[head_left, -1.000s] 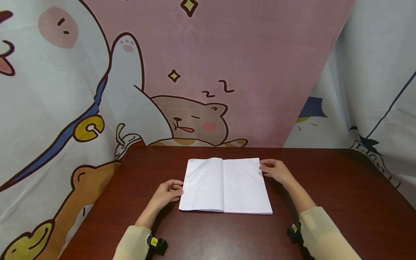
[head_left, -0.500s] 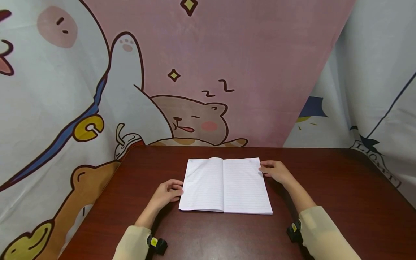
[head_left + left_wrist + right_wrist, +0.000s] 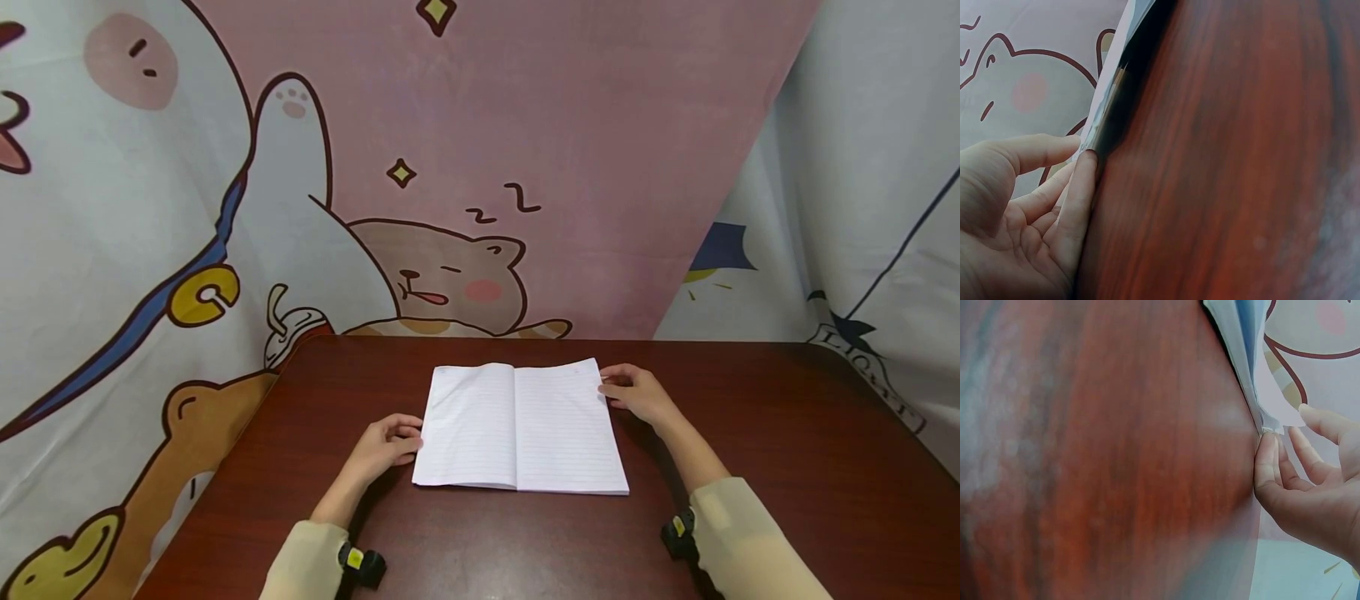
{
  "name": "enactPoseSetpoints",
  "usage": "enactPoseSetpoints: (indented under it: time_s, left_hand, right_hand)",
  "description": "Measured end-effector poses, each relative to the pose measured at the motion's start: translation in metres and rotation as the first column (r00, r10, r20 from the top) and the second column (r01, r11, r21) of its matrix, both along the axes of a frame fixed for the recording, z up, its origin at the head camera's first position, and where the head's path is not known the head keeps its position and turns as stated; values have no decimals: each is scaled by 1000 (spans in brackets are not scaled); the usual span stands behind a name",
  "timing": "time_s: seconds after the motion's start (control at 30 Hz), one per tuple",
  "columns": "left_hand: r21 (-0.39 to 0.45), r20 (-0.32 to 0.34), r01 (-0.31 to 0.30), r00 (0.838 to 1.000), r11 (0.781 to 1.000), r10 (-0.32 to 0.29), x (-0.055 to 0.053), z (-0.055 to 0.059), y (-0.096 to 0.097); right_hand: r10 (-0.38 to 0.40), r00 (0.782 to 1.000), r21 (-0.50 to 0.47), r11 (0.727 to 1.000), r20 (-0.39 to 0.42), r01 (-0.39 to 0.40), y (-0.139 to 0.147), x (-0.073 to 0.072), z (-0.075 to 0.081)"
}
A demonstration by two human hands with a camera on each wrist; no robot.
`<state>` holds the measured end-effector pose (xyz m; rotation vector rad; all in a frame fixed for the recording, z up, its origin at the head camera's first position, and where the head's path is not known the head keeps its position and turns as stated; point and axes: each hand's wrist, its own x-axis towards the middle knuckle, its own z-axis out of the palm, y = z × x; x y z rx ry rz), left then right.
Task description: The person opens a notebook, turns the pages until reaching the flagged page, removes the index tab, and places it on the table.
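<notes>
An open lined notebook [image 3: 480, 429] lies on the brown table. Its right-hand top page [image 3: 558, 408] has its far right corner raised. My left hand [image 3: 390, 448] is at the notebook's left edge; in the left wrist view the thumb [image 3: 1054, 150] and fingers [image 3: 1079, 187] meet at that edge. At the upper right edge is my right hand [image 3: 633, 392]. The right wrist view shows the lifted page [image 3: 1275, 394] reaching between its upper fingertips [image 3: 1310, 415], while the lower fingertips [image 3: 1267, 450] sit against the rest of the pages.
The table [image 3: 480, 550] extends all around the notebook. Behind it hangs a cartoon-printed cloth [image 3: 600, 167], with another pale cloth [image 3: 885, 208] on the right. Black wrist cameras [image 3: 367, 568] are strapped at both cuffs.
The far right corner of the top page has risen from the notebook, and the right hand's fingers have shifted slightly upward. The left hand stays still.
</notes>
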<state>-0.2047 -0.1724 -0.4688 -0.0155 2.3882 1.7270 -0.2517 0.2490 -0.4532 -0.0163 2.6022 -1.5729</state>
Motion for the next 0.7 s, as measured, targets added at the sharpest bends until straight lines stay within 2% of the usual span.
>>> enactPoseSetpoints:
  time_s: [0.7]
  left_hand:
    - [-2, 11, -26, 1000, 1000, 26, -2, -2, 0]
  right_hand:
    - [-20, 1000, 13, 1000, -2, 20, -2, -1, 1]
